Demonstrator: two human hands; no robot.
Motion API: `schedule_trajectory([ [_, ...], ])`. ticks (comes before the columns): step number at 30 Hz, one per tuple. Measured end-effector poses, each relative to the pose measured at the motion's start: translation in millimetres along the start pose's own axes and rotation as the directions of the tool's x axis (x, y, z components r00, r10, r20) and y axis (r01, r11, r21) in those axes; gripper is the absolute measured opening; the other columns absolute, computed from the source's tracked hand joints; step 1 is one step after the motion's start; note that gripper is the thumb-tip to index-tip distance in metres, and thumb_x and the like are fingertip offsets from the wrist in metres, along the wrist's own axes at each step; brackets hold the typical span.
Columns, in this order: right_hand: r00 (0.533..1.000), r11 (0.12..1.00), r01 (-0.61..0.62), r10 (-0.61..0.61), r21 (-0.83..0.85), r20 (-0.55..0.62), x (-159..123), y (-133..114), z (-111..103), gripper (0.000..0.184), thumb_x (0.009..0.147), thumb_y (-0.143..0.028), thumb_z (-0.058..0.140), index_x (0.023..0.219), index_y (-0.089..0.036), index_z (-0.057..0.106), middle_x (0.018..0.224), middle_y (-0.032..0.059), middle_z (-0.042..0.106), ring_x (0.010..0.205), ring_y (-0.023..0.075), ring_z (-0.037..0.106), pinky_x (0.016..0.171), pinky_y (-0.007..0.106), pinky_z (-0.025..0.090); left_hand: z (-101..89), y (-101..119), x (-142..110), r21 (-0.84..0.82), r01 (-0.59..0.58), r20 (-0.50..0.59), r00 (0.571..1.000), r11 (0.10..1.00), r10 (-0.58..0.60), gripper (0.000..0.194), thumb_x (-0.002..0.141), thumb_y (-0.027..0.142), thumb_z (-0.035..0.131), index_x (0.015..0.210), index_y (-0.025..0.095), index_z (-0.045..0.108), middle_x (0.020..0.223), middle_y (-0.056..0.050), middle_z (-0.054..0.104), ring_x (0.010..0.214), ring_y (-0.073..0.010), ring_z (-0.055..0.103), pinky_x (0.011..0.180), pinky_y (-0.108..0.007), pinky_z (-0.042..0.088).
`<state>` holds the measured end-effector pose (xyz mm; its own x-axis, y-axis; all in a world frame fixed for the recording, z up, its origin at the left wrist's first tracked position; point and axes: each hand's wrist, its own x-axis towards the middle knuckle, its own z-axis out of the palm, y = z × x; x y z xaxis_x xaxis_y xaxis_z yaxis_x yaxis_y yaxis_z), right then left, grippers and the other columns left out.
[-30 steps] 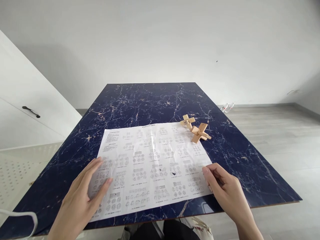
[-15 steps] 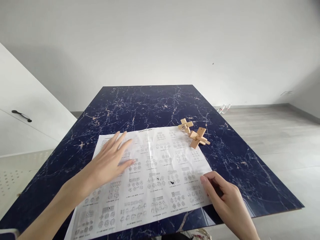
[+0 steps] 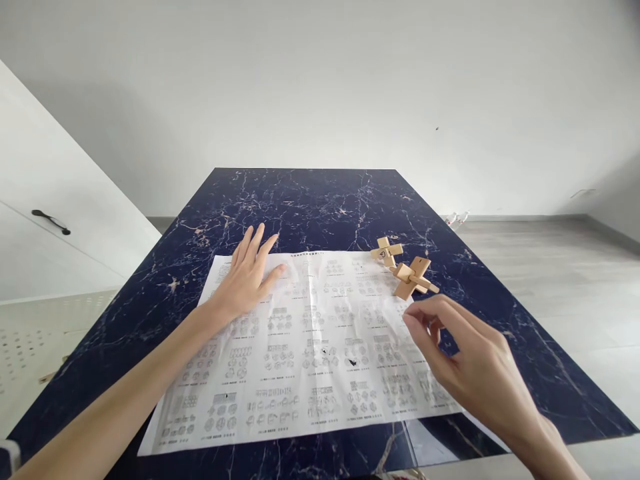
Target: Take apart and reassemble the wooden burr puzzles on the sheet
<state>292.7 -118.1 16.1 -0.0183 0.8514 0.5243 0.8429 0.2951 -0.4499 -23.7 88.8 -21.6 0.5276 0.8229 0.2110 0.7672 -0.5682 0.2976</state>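
Observation:
A large creased sheet of paper [image 3: 293, 320], printed with rows of small diagrams, lies on the dark blue marbled table. Across its upper left part rests my left hand [image 3: 250, 277], open, fingers spread, with the fingertips reaching past the top edge. At the sheet's right edge, my right hand [image 3: 465, 357] is closed, thumb and index finger pinched together on the paper; its other fingers curl behind. Just beyond those fingertips is a wooden interlocking puzzle [image 3: 413, 277] of crossed bars. A smaller wooden cross-shaped puzzle [image 3: 386, 251] with a dark mark sits behind it, by the top right corner.
The marbled table [image 3: 310, 207] extends back to a pale wall. On the left stands a white cabinet with a black handle [image 3: 51, 222]. Clear bottles [image 3: 457, 219] are on the floor beyond the table's right side.
My left hand has moved forward to the sheet's top edge. My right hand has moved forward along the right edge towards the wooden puzzles. The sheet has shifted slightly away from me.

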Motion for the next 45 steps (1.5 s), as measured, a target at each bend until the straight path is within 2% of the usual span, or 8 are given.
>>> schedule_trajectory([
  [9,0.98,0.947,-0.197,0.194,-0.256,-0.038,92.4,47.9,-0.7,0.022,0.102,-0.039,0.058,0.107,-0.023,0.072,0.111,0.011,0.077,0.094,0.0285,0.073,0.078,0.039,0.054,-20.7,-58.6,15.6,-0.052,-0.088,-0.115,0.99,0.995,0.082,0.065,0.112,0.06,0.037,0.167,0.026,0.036,0.182,-0.011,0.025,0.169,-0.0359,0.019,0.135,-0.065,0.019],
  [14,0.912,0.893,-0.244,0.344,-0.379,0.224,121.4,88.9,9.5,0.042,0.101,-0.052,0.05,0.117,-0.021,0.074,0.122,0.0156,0.079,0.113,0.0366,0.072,0.089,0.046,0.054,-22.8,-59.9,12.5,-0.106,-0.062,-0.26,0.965,0.992,0.033,0.053,0.114,0.055,0.036,0.154,0.023,0.052,0.17,-0.01,0.05,0.16,-0.0308,0.042,0.133,-0.055,0.031],
  [19,0.802,0.876,-0.272,0.435,-0.398,0.41,126.4,100.1,20.7,0.044,0.103,-0.055,0.05,0.107,-0.021,0.078,0.1,0.0127,0.083,0.088,0.0315,0.077,0.067,0.037,0.051,-25.2,-50.7,10.0,-0.068,-0.1,-0.307,0.949,0.993,0.075,0.045,0.114,0.049,0.038,0.143,0.022,0.058,0.16,-0.011,0.058,0.154,-0.0294,0.049,0.132,-0.053,0.034],
  [27,0.982,0.973,-0.059,0.096,-0.223,0.16,116.9,48.3,38.1,0.031,0.108,-0.042,0.056,0.108,-0.019,0.076,0.104,0.0117,0.082,0.089,0.0279,0.076,0.069,0.036,0.054,-28.9,-11.6,-21.5,-0.072,-0.207,-0.19,0.963,0.976,0.191,0.036,0.11,0.042,0.05,0.141,0.026,0.059,0.152,-0.009,0.062,0.147,-0.0317,0.054,0.129,-0.055,0.039],
  [30,0.98,0.994,0.086,-0.095,0.06,0.173,100.6,14.2,61.9,0.023,0.111,-0.033,0.055,0.112,-0.016,0.071,0.098,0.0101,0.079,0.075,0.0198,0.073,0.061,0.031,0.054,-26.4,5.3,-35.4,-0.176,-0.162,-0.146,0.98,0.971,0.137,0.044,0.107,0.046,0.058,0.147,0.028,0.054,0.15,-0.009,0.063,0.139,-0.0324,0.061,0.119,-0.053,0.052],
  [34,0.959,0.955,0.258,-0.271,0.144,0.083,72.7,-17.3,93.0,0.013,0.112,-0.026,0.057,0.112,-0.016,0.065,0.091,0.0068,0.074,0.066,0.0165,0.068,0.056,0.03,0.052,-17.8,19.6,-48.1,-0.352,-0.071,-0.003,0.997,0.933,0.075,0.066,0.102,0.058,0.066,0.159,0.036,0.04,0.147,-0.009,0.065,0.129,-0.034,0.067,0.087,-0.044,0.068],
  [40,0.943,0.912,0.328,-0.332,0.245,-0.027,52.4,-28.2,108.8,0.008,0.11,-0.025,0.061,0.115,-0.02,0.058,0.086,0.0032,0.07,0.062,0.0156,0.066,0.051,0.028,0.048,-6.9,30.7,-62.3,-0.376,-0.185,0.026,0.977,0.908,0.21,0.085,0.095,0.062,0.076,0.164,0.043,0.028,0.142,-0.007,0.07,0.126,-0.0349,0.07,0.109,-0.058,0.058],
  [45,0.945,0.885,0.309,-0.326,0.348,-0.008,49.3,-33.7,113.5,0.019,0.112,-0.04,0.062,0.117,-0.022,0.058,0.088,0.0038,0.073,0.062,0.0155,0.068,0.052,0.028,0.055,-8.5,39.9,-67.0,-0.542,-0.057,0.16,0.972,0.838,0.17,0.093,0.095,0.061,0.077,0.168,0.048,0.02,0.155,-0.009,0.061,0.136,-0.0368,0.065,0.111,-0.056,0.058],
])
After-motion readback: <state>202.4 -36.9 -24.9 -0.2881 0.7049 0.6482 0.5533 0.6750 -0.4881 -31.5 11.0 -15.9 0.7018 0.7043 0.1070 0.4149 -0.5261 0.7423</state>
